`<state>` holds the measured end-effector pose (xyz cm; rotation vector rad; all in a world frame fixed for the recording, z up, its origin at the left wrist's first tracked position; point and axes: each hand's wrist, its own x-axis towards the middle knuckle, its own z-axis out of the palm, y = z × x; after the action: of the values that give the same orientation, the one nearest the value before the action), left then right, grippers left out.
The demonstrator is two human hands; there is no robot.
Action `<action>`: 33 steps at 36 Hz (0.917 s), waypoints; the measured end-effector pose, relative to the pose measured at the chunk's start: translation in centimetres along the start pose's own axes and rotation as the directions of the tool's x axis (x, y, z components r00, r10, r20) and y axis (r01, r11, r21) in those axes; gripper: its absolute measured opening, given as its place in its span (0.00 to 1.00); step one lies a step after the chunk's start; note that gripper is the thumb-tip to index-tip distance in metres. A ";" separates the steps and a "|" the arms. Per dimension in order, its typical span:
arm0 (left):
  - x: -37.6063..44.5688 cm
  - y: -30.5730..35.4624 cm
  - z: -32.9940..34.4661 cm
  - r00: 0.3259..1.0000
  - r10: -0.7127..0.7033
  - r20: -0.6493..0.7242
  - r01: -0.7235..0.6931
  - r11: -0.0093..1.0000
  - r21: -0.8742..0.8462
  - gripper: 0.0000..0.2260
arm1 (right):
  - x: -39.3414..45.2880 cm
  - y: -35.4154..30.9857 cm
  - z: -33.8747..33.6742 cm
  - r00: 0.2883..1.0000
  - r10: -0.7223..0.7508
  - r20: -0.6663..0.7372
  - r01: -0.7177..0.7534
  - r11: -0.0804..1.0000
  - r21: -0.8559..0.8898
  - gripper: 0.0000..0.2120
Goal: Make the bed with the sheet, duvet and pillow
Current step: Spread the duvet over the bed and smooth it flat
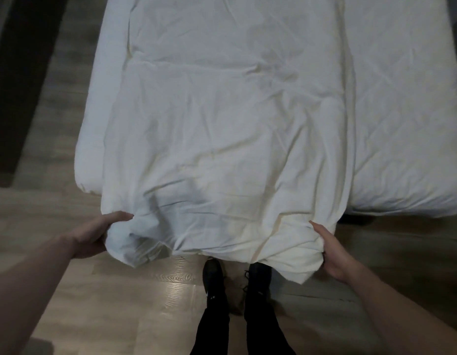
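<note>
Starting out beyond the left hand, the wooden floor (pixel 38 139) is running along the side of the bed, with a dark strip (pixel 15 80) lying further out by the frame edge. Now the left hand (pixel 94 235) itself: it is gripping the near left corner of the white duvet (pixel 222 139), thumb lying across the top of the fabric and fingers curling underneath, where they are hidden by the bunched cloth. Ahead of this hand, the sheet-covered mattress (pixel 90 139) is showing as a rounded white edge just beside the duvet.

Between the two hands, the duvet is lying lengthwise down the bed, wrinkled, its near end hanging off the foot of the bed and sagging above the floor. Below that sagging edge, the person's black shoes (pixel 214 278) and dark trouser legs are standing on pale glossy boards (pixel 135 285).

Over to the right hand (pixel 332 254): it is pinching the near right corner of the duvet, thumb on top, fingers tucked under a thick fold. Ahead and to the right of this hand, a wide stretch of bare sheet (pixel 401 124) is lying uncovered, the duvet sitting off toward the left side.
</note>
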<state>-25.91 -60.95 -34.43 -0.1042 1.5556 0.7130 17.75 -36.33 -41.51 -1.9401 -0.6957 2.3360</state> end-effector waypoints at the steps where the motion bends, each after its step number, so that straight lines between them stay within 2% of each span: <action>1: -0.2 -0.1 0.0 1.000 -0.003 0.009 0.002 1.000 0.014 0.36 | 0.2 0.1 -0.1 1.000 -0.009 -0.020 0.009 0.999 0.031 0.28; 3: -0.7 -0.1 0.2 1.000 -0.010 -0.001 0.010 0.999 0.033 0.32 | 0.2 0.1 -0.2 0.997 -0.014 -0.078 0.021 0.996 0.089 0.23; 4: -0.9 -0.2 0.3 1.000 -0.011 -0.014 0.012 1.000 0.029 0.26 | 0.2 0.2 -0.2 0.995 -0.014 -0.098 0.025 0.993 0.116 0.21; 6: -1.0 -0.5 0.4 0.997 0.004 -0.079 -0.005 1.000 -0.006 0.15 | 0.1 0.4 -0.3 0.993 -0.014 -0.120 0.030 0.990 0.139 0.22; 7: -1.0 -0.6 0.5 0.993 0.009 -0.114 -0.009 1.000 -0.007 0.13 | 0.0 0.4 -0.3 0.992 -0.014 -0.124 0.033 0.988 0.148 0.22; 10: -1.3 -0.7 1.2 0.978 0.014 -0.208 -0.008 1.000 0.028 0.14 | -0.7 0.1 -0.4 0.992 -0.009 -0.125 0.030 0.986 0.162 0.22; 14: -2.6 -0.4 1.8 0.968 -0.021 -0.248 0.039 0.997 0.069 0.14 | -2.4 -0.5 -0.4 0.985 -0.021 -0.174 0.043 0.991 0.124 0.24; 17: -4.8 0.5 2.6 0.958 -0.042 -0.282 0.066 0.995 0.076 0.13 | -4.8 -1.3 -0.1 0.978 -0.021 -0.209 0.041 0.995 0.093 0.30; 20: -7.6 1.7 3.5 0.951 -0.038 -0.308 0.068 0.994 0.086 0.13 | -7.4 -2.5 0.1 0.973 -0.013 -0.229 0.024 0.999 0.046 0.42; 27: -13.7 4.3 5.0 0.913 -0.039 -0.406 0.075 0.994 0.075 0.19 | -13.9 -6.8 1.2 0.970 -0.037 -0.242 0.027 0.999 -0.043 0.21; 33: -16.9 6.8 6.6 0.898 0.002 -0.439 0.039 0.996 0.085 0.14 | -17.6 -9.4 2.1 0.966 -0.053 -0.251 0.024 0.992 -0.120 0.21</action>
<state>-21.06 -58.20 -15.86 -0.2233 2.0157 0.6269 17.28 -33.79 -21.60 -2.1991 -0.8535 2.0140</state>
